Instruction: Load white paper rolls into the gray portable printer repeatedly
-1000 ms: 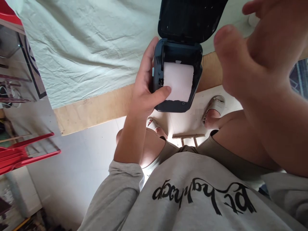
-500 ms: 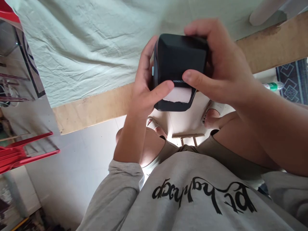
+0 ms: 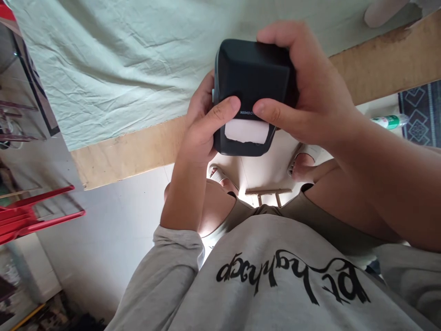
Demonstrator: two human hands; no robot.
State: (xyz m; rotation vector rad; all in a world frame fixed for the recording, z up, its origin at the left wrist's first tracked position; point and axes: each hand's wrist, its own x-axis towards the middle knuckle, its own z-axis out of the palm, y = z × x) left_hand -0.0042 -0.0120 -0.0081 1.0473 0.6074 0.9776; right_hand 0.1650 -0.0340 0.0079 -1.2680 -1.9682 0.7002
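A black label printer (image 3: pixel 255 76) with "NIIMBOT" lettering is held up between both hands, over the near edge of the cloth-covered table. White paper (image 3: pixel 247 131) with a ragged lower edge shows at its front, above the black rim. My left hand (image 3: pixel 205 122) grips its left side, thumb lying on the front face beside the lettering. My right hand (image 3: pixel 317 92) wraps the right side, index finger over the top corner and thumb on the front near the lettering. The other fingers of both hands are mostly hidden behind the printer. A light-coloured tab sticks out on the printer's left side.
A pale green cloth (image 3: pixel 113 69) covers the table, with a bare wooden edge (image 3: pixel 131 158) facing me. A red plastic stool or chair part (image 3: pixel 41 214) is at the left. On the right, a plastic bottle (image 3: pixel 391 121) lies by a patterned dark mat (image 3: pixel 422 117).
The printer has shifted slightly left and up and tilted a little, with more of the white paper showing. My left thumb has moved up along the front face. Both hands keep their hold.
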